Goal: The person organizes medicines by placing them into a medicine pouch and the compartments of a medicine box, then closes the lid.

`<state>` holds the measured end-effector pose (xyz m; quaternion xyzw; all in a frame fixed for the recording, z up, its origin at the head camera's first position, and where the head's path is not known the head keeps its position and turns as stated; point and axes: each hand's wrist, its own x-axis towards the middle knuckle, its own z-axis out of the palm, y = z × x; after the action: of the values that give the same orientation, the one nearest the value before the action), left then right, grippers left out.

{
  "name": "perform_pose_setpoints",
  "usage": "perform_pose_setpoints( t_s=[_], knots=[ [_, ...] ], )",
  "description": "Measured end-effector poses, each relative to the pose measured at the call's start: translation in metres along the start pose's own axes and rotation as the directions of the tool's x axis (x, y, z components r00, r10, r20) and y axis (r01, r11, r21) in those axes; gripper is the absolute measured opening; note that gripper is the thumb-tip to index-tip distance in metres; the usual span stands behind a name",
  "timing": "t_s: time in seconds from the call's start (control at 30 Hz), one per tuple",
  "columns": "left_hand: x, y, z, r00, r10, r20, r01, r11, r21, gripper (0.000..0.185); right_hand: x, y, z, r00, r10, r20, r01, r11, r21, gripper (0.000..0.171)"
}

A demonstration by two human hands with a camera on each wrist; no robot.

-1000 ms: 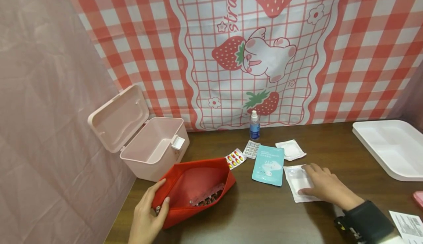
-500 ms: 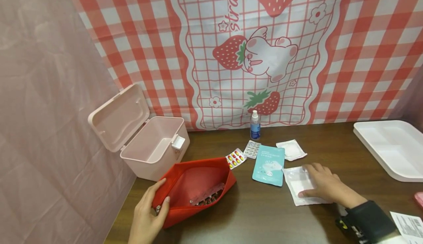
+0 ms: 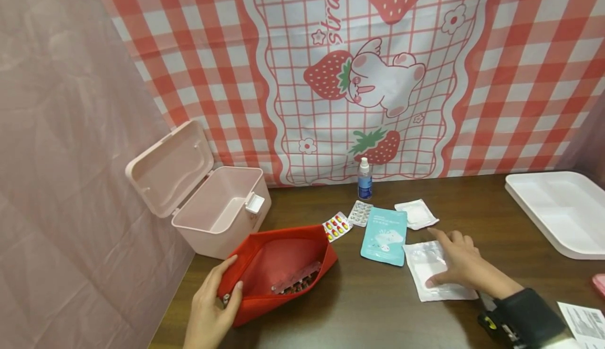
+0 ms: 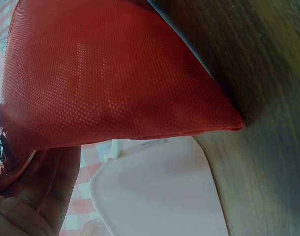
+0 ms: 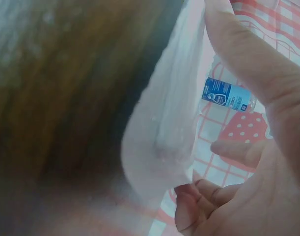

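Note:
The red fabric pouch (image 3: pixel 283 265) stands with its mouth wide open in the head view, a blister pack (image 3: pixel 298 280) visible inside. My left hand (image 3: pixel 212 299) grips the pouch's left end between thumb and fingers. In the left wrist view, the pouch's side (image 4: pixel 115 73) fills much of the picture. My right hand (image 3: pixel 463 262) is spread over a white flat packet (image 3: pixel 427 262), its thumb touching the packet and its index finger beyond the far edge. The right wrist view shows the packet (image 5: pixel 164 118) edge-on, thumb at one end; contact of the other fingers is unclear.
A pink lidded box (image 3: pixel 222 217) stands open behind the pouch. Nearby lie blister packs (image 3: pixel 337 226), a teal sachet (image 3: pixel 385 236) and another white packet (image 3: pixel 417 215), with a spray bottle (image 3: pixel 364 181) behind. A white tray (image 3: pixel 562 217) and printed paper (image 3: pixel 583 322) lie right.
The white packet under my right hand has slid toward me, and the right index finger has lifted and spread away from it. My left hand and the pouch stay put.

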<state>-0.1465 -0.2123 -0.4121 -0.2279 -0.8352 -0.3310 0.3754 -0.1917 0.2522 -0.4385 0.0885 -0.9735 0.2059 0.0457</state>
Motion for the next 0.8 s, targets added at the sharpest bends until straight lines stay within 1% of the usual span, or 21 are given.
perform_pose_setpoints(
  t_s=[0.07,0.13,0.23,0.27,0.37,0.43,0.53,0.63,0.73,0.8],
  knots=[
    [0.000,0.000,0.000,1.000,0.001,-0.001,-0.001,1.000,-0.002,0.057,0.000,0.000,0.000,1.000,-0.003,-0.001,0.003,1.000,0.011,0.109],
    [0.000,0.000,0.000,1.000,-0.003,0.000,0.003,1.000,-0.001,0.057,0.000,-0.002,0.000,1.000,-0.003,0.011,0.003,0.999,0.050,0.111],
    [-0.001,0.000,0.000,1.000,-0.008,0.000,0.008,1.000,-0.002,0.057,0.000,-0.004,-0.001,1.000,-0.026,-0.003,0.027,0.993,0.112,0.116],
    [-0.001,0.000,0.000,1.000,-0.009,0.001,0.009,1.000,-0.002,0.057,0.000,-0.005,-0.001,0.999,-0.040,-0.016,0.041,0.991,0.127,0.116],
    [0.000,0.000,0.000,1.000,-0.007,0.001,0.007,1.000,-0.003,0.056,0.000,-0.008,-0.002,0.990,-0.107,-0.096,0.120,0.983,0.138,0.116],
    [-0.001,-0.001,0.000,1.000,-0.007,0.001,0.007,1.000,-0.003,0.056,0.000,-0.011,-0.004,0.977,-0.149,-0.150,0.169,0.977,0.130,0.114],
    [-0.001,-0.001,0.000,1.000,-0.006,0.002,0.006,1.000,-0.004,0.056,0.000,-0.016,-0.008,0.958,-0.202,-0.203,0.227,0.968,0.109,0.110],
    [-0.001,-0.001,0.000,1.000,-0.005,0.002,0.005,1.000,-0.006,0.056,0.001,-0.021,-0.012,0.927,-0.264,-0.266,0.291,0.954,0.068,0.106],
    [0.000,-0.001,0.000,1.000,-0.008,0.002,0.008,1.000,-0.005,0.057,0.002,-0.026,-0.014,0.893,-0.315,-0.322,0.338,0.941,0.019,0.102],
    [0.000,0.000,0.000,1.000,-0.009,0.003,0.009,1.000,-0.004,0.057,0.002,-0.030,-0.016,0.887,-0.321,-0.332,0.345,0.939,0.013,0.096]
  ],
)
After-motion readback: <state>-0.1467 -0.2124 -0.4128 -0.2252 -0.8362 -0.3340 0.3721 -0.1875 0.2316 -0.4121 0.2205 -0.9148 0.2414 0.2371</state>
